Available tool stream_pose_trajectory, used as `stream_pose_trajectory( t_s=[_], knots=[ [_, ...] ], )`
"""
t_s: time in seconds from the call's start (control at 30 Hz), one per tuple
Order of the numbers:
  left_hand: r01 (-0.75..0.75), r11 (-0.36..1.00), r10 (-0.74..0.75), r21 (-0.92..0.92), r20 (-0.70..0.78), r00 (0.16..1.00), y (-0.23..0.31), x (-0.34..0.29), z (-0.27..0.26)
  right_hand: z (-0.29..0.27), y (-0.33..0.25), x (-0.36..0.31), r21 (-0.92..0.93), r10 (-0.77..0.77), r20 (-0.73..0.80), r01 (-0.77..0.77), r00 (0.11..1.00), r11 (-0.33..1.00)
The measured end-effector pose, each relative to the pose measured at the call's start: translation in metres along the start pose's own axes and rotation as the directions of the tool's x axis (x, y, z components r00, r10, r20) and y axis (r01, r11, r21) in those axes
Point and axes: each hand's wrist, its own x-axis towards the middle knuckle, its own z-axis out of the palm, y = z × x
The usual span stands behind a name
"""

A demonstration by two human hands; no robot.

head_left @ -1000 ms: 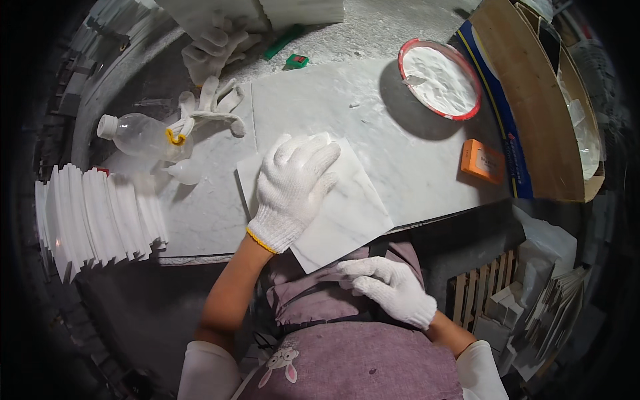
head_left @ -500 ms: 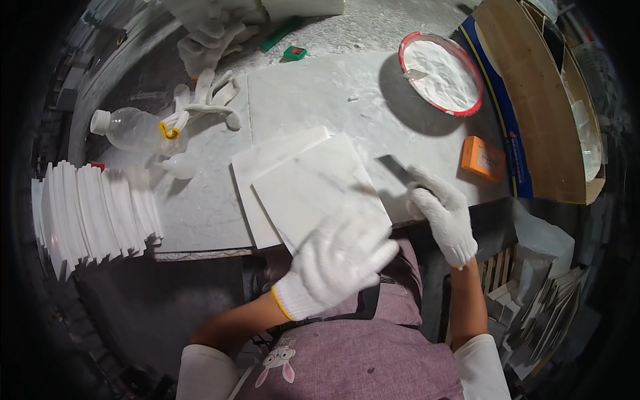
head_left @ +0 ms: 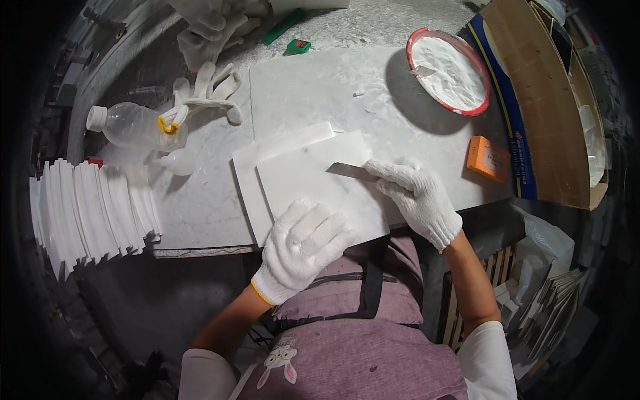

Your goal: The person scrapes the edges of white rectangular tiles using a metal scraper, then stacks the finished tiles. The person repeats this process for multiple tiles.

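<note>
Two square white marble-look tiles lie overlapped at the table's near edge, the upper tile [head_left: 283, 177] turned slightly over the lower tile [head_left: 245, 180]. My left hand [head_left: 303, 243], in a white knit glove, rests with fingers stretched out on the upper tile's near edge. In my gloved right hand [head_left: 417, 200] is a flat metal scraper blade [head_left: 350, 171]. The blade points left over the upper tile's right half; whether it touches the surface I cannot tell. The fingers cover its rear end.
White tiles [head_left: 100, 207] stand stacked at the left, by a clear plastic bottle [head_left: 130, 125] and spare gloves [head_left: 208, 97]. A red-rimmed bowl of white powder [head_left: 450, 75], an orange box [head_left: 489, 159] and a cardboard box [head_left: 543, 100] sit at the right.
My left hand has slid left along the tile's near edge. The right hand has moved left, bringing the blade from beside the tile to over it.
</note>
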Motion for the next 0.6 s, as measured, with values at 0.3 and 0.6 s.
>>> stream_pose_trajectory(
  t_s=[0.3, 0.6],
  knots=[
    [-0.004, 1.000, 0.004, 0.003, -0.018, 1.000, -0.001, 0.004, -0.001, 0.011, -0.001, -0.013, -0.031, -0.064, -0.118, 0.060, 0.991, 0.998],
    [-0.016, 1.000, 0.019, 0.016, -0.155, 0.988, -0.001, 0.003, 0.011, 0.015, -0.007, -0.027, -0.159, -0.076, -0.116, 0.057, 0.990, 0.986]
  ],
)
